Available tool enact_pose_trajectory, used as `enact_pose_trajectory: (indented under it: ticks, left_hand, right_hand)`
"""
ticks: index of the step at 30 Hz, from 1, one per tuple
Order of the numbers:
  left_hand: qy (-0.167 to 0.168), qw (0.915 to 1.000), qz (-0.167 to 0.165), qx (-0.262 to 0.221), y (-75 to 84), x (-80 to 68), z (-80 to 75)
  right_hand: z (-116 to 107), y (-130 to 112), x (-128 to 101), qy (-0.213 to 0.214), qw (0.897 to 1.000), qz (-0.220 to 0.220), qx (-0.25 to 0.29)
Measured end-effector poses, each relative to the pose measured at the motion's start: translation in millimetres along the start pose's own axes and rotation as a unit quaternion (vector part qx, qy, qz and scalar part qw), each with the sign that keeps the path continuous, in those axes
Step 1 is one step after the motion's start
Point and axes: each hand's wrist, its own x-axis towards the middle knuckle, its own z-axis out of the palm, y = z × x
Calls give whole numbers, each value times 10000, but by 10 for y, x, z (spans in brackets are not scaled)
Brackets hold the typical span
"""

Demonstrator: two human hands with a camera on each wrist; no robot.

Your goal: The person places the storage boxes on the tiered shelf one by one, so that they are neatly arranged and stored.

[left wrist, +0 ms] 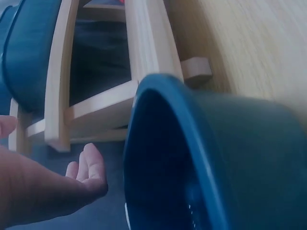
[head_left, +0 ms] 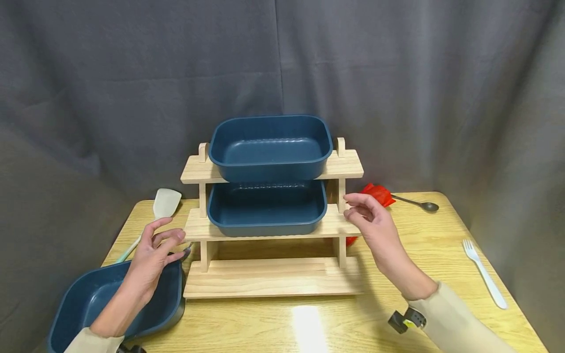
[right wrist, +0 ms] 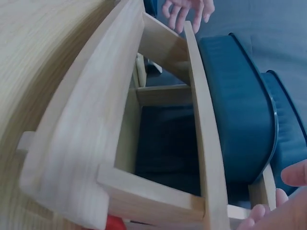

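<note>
A three-tier wooden shelf [head_left: 265, 277] stands in the middle of the table. One dark blue plastic bin [head_left: 271, 169] sits on its top tier and a second blue bin [head_left: 267, 229] on its middle tier. My left hand [head_left: 150, 255], holding nothing, hovers by the left end of the middle tier with loosely bent fingers, above a third blue bin [head_left: 176, 314] on the table. My right hand [head_left: 375, 223] is beside the right upright, thumb and fingers apart and slightly curved; whether its fingertips touch the wood I cannot tell. The bottom tier bears no bin.
A white spatula [head_left: 166, 202] lies at the back left. Behind the shelf's right side is something red [head_left: 380, 194], with a dark spoon [head_left: 428, 207] beside it. Near the table's right edge lies a white fork [head_left: 485, 277]. Grey curtain [head_left: 282, 59] surrounds the table.
</note>
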Motion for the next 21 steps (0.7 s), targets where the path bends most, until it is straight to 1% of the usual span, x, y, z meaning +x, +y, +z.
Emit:
enact_pose_trajectory:
  ticks: [6,12,15,18,21]
  left_hand:
    - [177,9987,286,-381,15,-78,-190]
    - [278,9956,607,-663,7,-191,-444]
    - [311,9934,659,-881,13,-243,-605]
    - [359,9914,637,-1088,33,-297,-776]
    - [569,9900,564,-1160,41,-345,-918]
  right_hand:
    - [-95,99,-8,116,9994,225,-233]
    - [-179,199,7,153,9988,466,-97]
    - [-212,247,17,136,9985,521,14]
    - [-244,293,20,18,9980,618,87]
    - [-286,347,18,-124,9973,706,150]
